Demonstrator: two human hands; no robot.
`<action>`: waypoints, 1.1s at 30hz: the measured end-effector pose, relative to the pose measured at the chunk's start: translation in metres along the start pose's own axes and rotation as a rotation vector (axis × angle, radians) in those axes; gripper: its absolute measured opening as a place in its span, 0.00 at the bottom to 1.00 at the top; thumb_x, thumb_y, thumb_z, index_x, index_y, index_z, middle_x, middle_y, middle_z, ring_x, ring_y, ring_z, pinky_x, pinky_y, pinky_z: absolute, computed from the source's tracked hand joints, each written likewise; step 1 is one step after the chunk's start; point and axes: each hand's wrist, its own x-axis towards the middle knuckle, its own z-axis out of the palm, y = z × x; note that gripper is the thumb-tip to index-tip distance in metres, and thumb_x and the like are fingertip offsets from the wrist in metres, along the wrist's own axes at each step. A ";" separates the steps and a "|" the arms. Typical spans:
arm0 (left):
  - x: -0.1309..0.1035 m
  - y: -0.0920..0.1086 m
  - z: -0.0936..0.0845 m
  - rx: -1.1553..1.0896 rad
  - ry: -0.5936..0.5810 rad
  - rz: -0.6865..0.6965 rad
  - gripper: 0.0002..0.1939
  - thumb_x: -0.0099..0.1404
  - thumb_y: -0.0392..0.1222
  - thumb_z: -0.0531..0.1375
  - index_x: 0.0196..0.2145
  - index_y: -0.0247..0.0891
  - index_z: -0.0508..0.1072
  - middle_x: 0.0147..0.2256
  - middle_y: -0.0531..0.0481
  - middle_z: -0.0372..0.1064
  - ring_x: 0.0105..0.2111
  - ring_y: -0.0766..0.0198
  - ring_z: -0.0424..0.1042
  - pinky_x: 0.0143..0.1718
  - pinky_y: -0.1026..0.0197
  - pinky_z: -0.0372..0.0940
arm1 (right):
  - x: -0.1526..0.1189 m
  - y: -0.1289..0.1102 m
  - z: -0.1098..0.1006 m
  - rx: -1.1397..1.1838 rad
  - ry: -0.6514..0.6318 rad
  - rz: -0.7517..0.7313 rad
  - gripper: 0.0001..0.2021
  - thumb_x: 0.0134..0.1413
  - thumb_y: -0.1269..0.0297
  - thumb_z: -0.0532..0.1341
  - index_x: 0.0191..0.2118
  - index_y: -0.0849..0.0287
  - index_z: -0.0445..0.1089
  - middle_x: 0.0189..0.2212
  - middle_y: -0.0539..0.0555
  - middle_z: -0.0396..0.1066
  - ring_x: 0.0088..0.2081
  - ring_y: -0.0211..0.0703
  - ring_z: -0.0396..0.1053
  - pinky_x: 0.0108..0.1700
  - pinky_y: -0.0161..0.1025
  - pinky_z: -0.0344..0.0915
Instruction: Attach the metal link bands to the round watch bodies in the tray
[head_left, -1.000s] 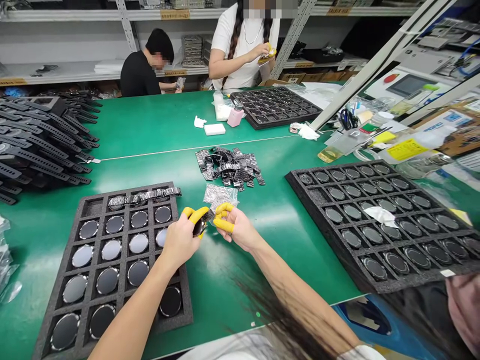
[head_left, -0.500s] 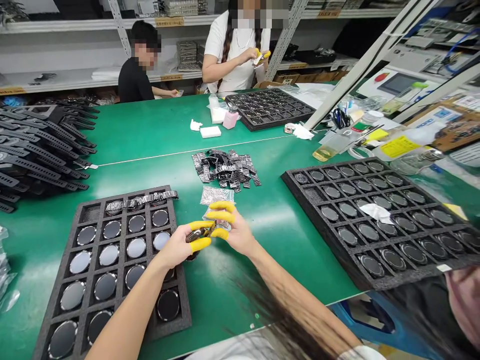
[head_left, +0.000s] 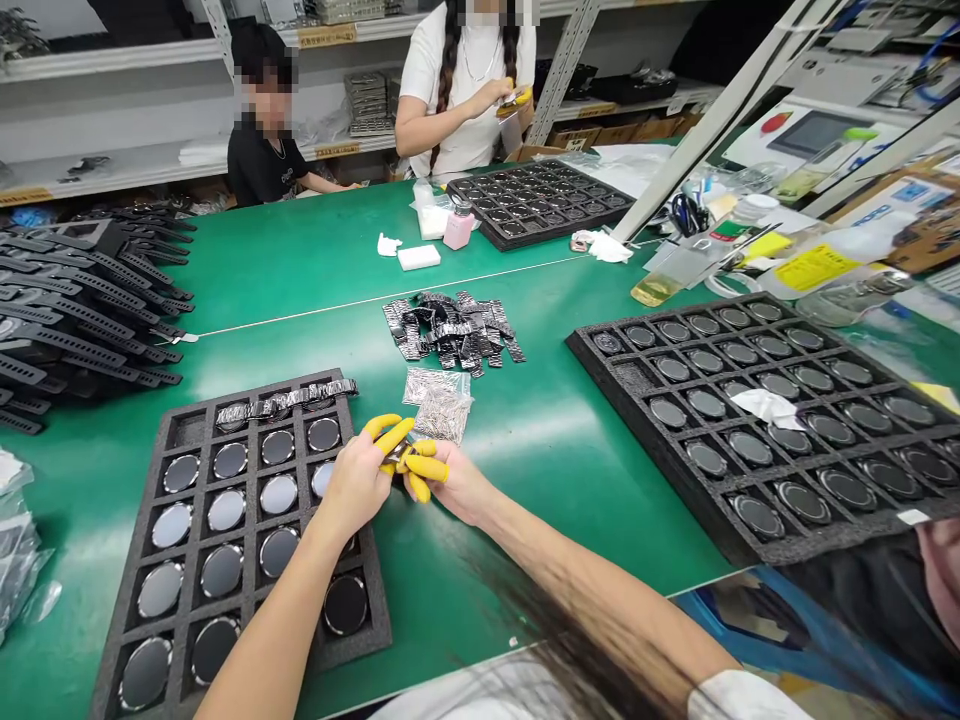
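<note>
My left hand [head_left: 367, 462] and right hand [head_left: 442, 477], yellow covers on the fingertips, meet around a small dark watch part [head_left: 399, 455] that both pinch, mostly hidden by my fingers. It is above the green tabletop [head_left: 510, 520], beside the near-left foam tray [head_left: 251, 535] of round watch faces, with the bags of small metal pins [head_left: 442, 412] just beyond my hands.

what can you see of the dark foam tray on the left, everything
The tray is dark grey and looks like foam, with a grid of compartments, most holding round glossy discs. It lies flat on the green table. A shiny black link strap lies across its far row. The left forearm hides part.
</note>
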 end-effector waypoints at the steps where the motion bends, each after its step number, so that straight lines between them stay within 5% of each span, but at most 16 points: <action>1: 0.000 0.001 0.000 0.013 -0.005 0.015 0.35 0.60 0.25 0.52 0.63 0.40 0.74 0.59 0.39 0.70 0.57 0.49 0.73 0.60 0.46 0.70 | 0.000 0.000 0.000 -0.009 -0.002 -0.002 0.22 0.52 0.46 0.76 0.30 0.61 0.74 0.17 0.48 0.69 0.20 0.37 0.64 0.28 0.36 0.58; 8: 0.002 0.010 -0.003 0.029 0.018 0.111 0.37 0.61 0.23 0.50 0.64 0.43 0.73 0.54 0.42 0.72 0.52 0.55 0.75 0.55 0.54 0.73 | 0.001 0.004 -0.006 -0.022 0.014 0.036 0.22 0.50 0.48 0.76 0.25 0.60 0.72 0.14 0.47 0.66 0.18 0.36 0.61 0.25 0.35 0.53; 19: 0.001 0.012 -0.002 0.095 0.065 0.075 0.33 0.63 0.25 0.50 0.63 0.41 0.73 0.54 0.40 0.68 0.53 0.53 0.72 0.54 0.51 0.72 | 0.003 0.003 0.002 0.078 0.074 0.014 0.22 0.49 0.46 0.77 0.30 0.60 0.74 0.16 0.47 0.67 0.20 0.37 0.63 0.27 0.36 0.56; 25: 0.001 0.023 -0.004 -0.106 0.069 0.165 0.24 0.75 0.37 0.53 0.65 0.41 0.70 0.56 0.38 0.63 0.59 0.50 0.66 0.63 0.45 0.66 | 0.001 0.000 0.007 0.108 0.170 -0.054 0.22 0.50 0.47 0.77 0.29 0.59 0.71 0.17 0.46 0.66 0.20 0.36 0.60 0.27 0.35 0.55; 33: 0.004 0.026 -0.004 -0.260 0.044 0.125 0.16 0.77 0.41 0.52 0.57 0.41 0.73 0.51 0.42 0.64 0.52 0.55 0.68 0.57 0.49 0.68 | -0.001 0.000 0.008 0.042 0.143 -0.057 0.22 0.52 0.46 0.76 0.28 0.58 0.71 0.15 0.45 0.65 0.19 0.36 0.59 0.25 0.37 0.53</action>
